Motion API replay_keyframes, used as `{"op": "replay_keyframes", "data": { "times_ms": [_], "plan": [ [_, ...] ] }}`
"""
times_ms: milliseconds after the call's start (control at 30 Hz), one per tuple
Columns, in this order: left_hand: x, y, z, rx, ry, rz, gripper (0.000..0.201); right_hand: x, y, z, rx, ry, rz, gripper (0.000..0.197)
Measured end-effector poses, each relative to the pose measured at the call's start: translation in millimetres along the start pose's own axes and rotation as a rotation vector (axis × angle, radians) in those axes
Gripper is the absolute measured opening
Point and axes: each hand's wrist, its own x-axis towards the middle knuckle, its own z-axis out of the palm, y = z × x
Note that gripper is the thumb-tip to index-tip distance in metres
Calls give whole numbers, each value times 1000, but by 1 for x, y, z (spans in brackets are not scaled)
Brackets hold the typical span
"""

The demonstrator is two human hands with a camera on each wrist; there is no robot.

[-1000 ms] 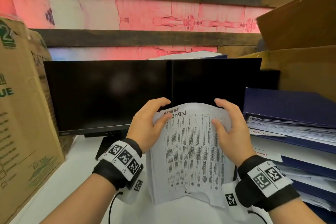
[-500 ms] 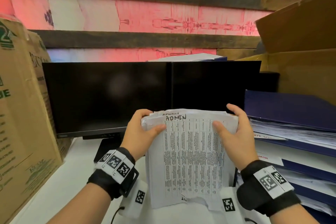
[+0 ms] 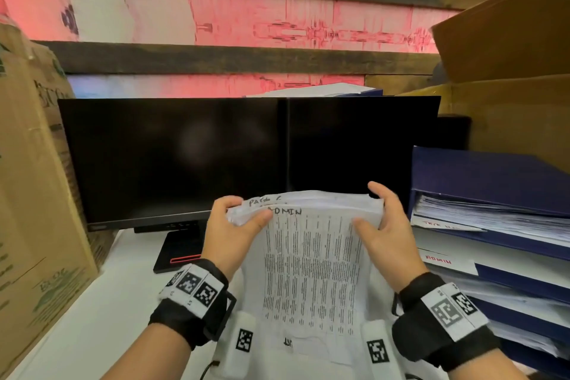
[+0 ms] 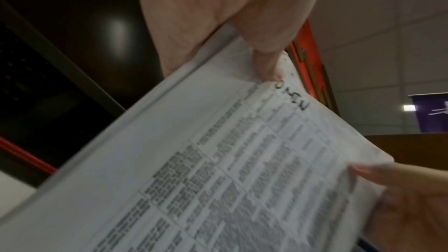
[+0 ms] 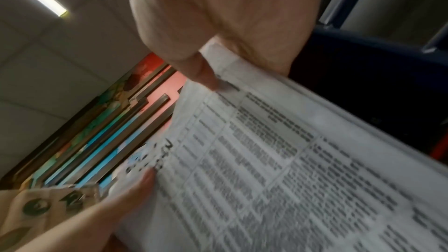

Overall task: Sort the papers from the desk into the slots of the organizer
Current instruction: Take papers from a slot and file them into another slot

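A thick stack of printed papers (image 3: 311,262) stands upright in front of me, its top sheet marked "ADMIN" by hand, a sheet behind it marked "PAGE". My left hand (image 3: 229,233) grips the stack's upper left corner, thumb on the front (image 4: 266,64). My right hand (image 3: 381,225) holds the upper right corner, thumb pressed on the print (image 5: 206,76). The papers (image 4: 218,179) fill both wrist views (image 5: 290,160). The blue organizer (image 3: 493,182) stands at the right, its slots full of papers, one labelled "ADMIN" (image 3: 438,261) in red.
A black monitor (image 3: 216,157) stands right behind the stack on the white desk (image 3: 101,318). A tall cardboard box (image 3: 34,194) is at the left. Another cardboard box (image 3: 509,71) rises behind the organizer at the right.
The stack's bent top has been straightened and squared between both hands. The top edges now fan slightly, showing a second handwritten label behind the front sheet.
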Motion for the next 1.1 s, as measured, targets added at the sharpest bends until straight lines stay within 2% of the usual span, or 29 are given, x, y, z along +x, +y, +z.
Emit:
{"op": "replay_keyframes", "data": {
  "times_ms": [100,200,300,333,400,467,533,600,667,733,800,933,1000,1033,1100],
  "plan": [
    [-5,6,8,95,71,119,11,-6,-10,16,-90,60,-101,35],
    [-4,29,14,102,150,240,7,-3,-29,29,-80,99,-234,34],
    [-6,44,19,37,176,313,13,1,-41,35,-97,110,-331,43],
    [-7,45,18,24,177,313,18,3,-39,32,-48,114,-323,47],
    [-5,36,9,1,174,244,32,10,-27,22,131,78,-189,54],
    [-3,19,-2,-25,116,56,50,13,-8,12,208,25,-12,55],
    [-3,2,-6,6,-21,-86,56,10,5,11,136,-84,101,54],
    [-4,-6,-5,24,-70,-65,51,7,12,16,96,-129,109,53],
    [-3,-6,-5,1,-27,-65,50,8,18,17,163,-32,99,49],
    [-1,-6,-5,28,-42,-55,49,10,20,17,165,48,78,41],
    [-4,-4,0,123,-64,0,37,9,16,24,44,28,34,32],
    [-15,5,14,180,-61,159,15,1,-6,43,-107,-8,-128,36],
    [-15,7,9,112,-2,168,20,2,-5,39,-63,105,-147,31],
    [-14,4,4,83,24,146,25,3,-2,33,-24,153,-113,33],
    [-15,-3,-3,73,15,69,33,-1,7,25,14,151,1,38]
  ]
}}
